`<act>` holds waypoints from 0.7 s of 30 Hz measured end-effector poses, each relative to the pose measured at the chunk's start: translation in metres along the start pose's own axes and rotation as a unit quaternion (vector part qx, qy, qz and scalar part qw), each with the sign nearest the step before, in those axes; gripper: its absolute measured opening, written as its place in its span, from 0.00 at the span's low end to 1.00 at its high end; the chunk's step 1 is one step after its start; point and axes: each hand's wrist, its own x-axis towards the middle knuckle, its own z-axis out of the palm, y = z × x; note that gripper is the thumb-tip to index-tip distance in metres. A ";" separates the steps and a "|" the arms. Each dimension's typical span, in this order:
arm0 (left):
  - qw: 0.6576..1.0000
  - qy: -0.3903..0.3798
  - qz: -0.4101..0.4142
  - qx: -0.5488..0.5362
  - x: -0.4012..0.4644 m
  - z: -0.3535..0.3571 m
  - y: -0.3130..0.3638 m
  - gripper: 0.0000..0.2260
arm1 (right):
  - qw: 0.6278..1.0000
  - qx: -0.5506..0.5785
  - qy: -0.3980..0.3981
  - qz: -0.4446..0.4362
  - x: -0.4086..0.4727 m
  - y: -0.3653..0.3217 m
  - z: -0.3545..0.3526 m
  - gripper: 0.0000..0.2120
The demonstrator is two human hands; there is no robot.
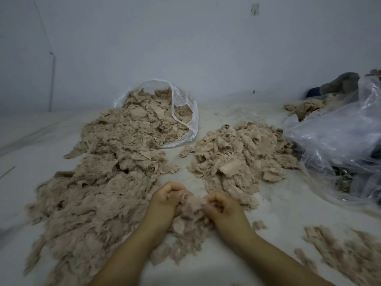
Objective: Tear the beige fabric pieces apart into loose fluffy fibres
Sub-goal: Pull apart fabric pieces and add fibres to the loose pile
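Observation:
My left hand (165, 200) and my right hand (221, 207) sit close together low in the middle, fingers curled, both gripping one beige fabric piece (190, 205) that stretches fuzzy between them. Under the hands lies a small heap of torn fluffy fibres (185, 240). A long pile of beige fabric and fluff (99, 182) spreads on the left. A second pile of beige fabric pieces (241, 157) lies just beyond my right hand.
A clear plastic bag (185, 112) lies open at the back, spilling beige pieces. A large crumpled clear plastic bag (340, 145) sits on the right with dark and beige cloth behind it. More fluff (346, 252) lies at lower right. The white floor (278, 207) meets a pale wall.

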 end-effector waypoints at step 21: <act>0.940 -0.165 0.119 0.274 -0.003 -0.006 -0.009 0.20 | 0.982 0.159 -0.071 0.069 0.002 0.002 -0.012 0.17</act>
